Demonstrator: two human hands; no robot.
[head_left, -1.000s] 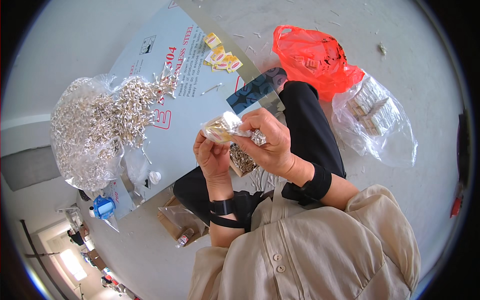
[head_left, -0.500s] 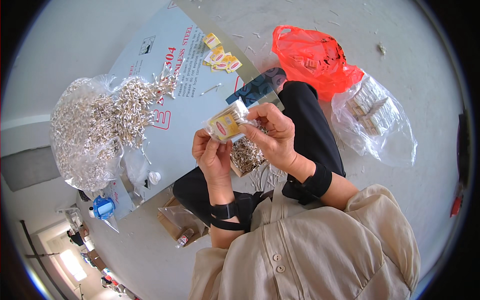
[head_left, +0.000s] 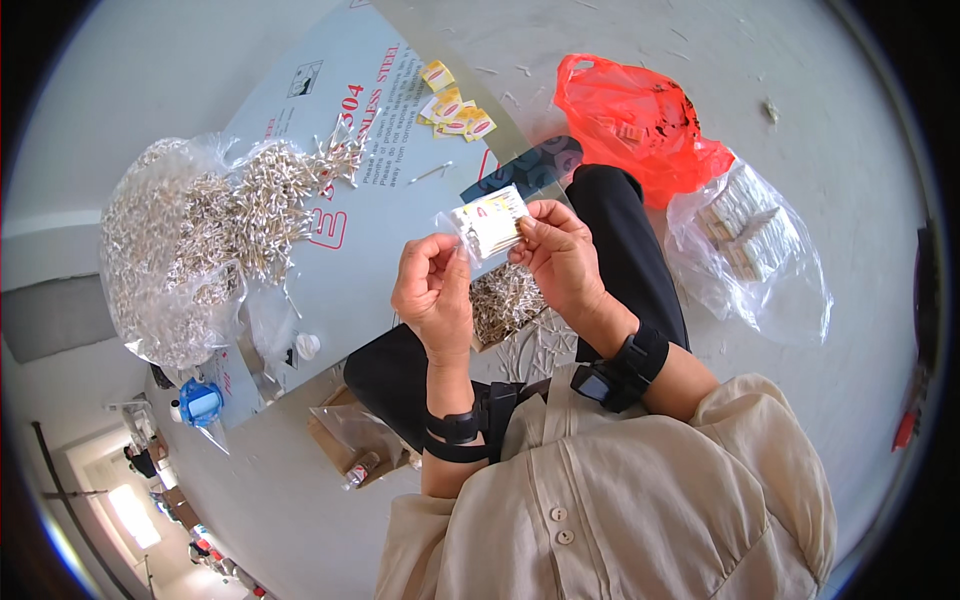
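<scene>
packet [head_left: 488,222] of swabs is up btwn yr 2 hands, above yr lap & near the sheet's close edge. it's tilted, right end higher than left, w/ clear wrap bunched at the left end & the swabs lying side by side inside. yr left hand [head_left: 435,290] has thumb & index pinched tog on the wrap at that end, other fingers curled in. yr right hand [head_left: 562,255] grips the right end btwn thumb & fingers, parted only abt as far as the packet's thickness.

just below the packet, btwn yr legs, there's a heap [head_left: 508,300] of loose swabs. on the blue-grey sheet [head_left: 370,270], to yr left, a big clear bag [head_left: 160,260] is full of swabs, w/ a pile [head_left: 268,205] at its mouth. one stray swab [head_left: 431,172] lies beyond yr hands, & yellow/white cards [head_left: 455,117] sit near the sheet's far right edge.

on the floor to yr right: red bag [head_left: 625,115], & touching it a see-thru bag [head_left: 800,290] w/ white packs [head_left: 745,235] in it. you've dark straps [head_left: 452,428] on both wrists.
</scene>
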